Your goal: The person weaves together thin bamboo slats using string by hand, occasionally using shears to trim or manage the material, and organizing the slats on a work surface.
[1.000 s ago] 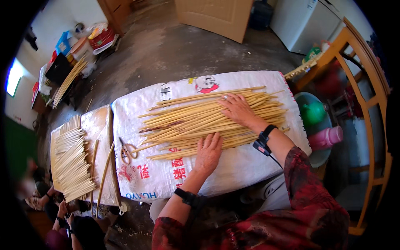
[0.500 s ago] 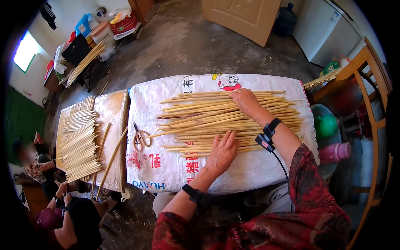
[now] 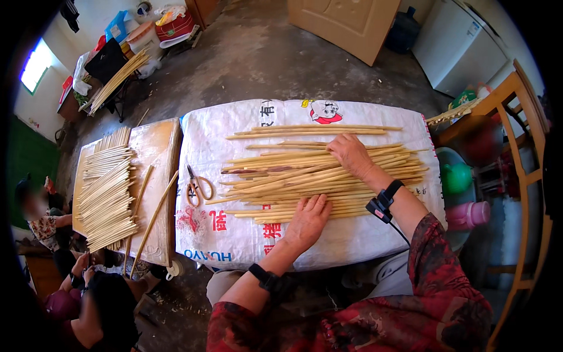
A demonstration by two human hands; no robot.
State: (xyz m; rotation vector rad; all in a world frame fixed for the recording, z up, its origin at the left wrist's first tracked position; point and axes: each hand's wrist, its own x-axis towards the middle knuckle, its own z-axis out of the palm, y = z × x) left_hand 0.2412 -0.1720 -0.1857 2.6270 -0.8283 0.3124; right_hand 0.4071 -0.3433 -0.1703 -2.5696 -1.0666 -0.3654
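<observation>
Long pale-yellow sticks lie lengthwise on a white printed sack cover, with a few in separate rows above the main pile. My right hand has curled fingers gripping sticks at the pile's far edge; its thumb is hidden. Lower down, my left hand rests on the nearer sticks, fingers stretched out. Scissors with tan looped handles lie left of the pile.
A board holding shorter sticks adjoins at left; two people sit beyond it. A wooden chair frame, pink jug and basin stand right. A door and white appliance are behind.
My right hand has moved toward me from the far edge. A gap now separates the top few sticks from the main pile. My left hand stays on the nearer sticks.
</observation>
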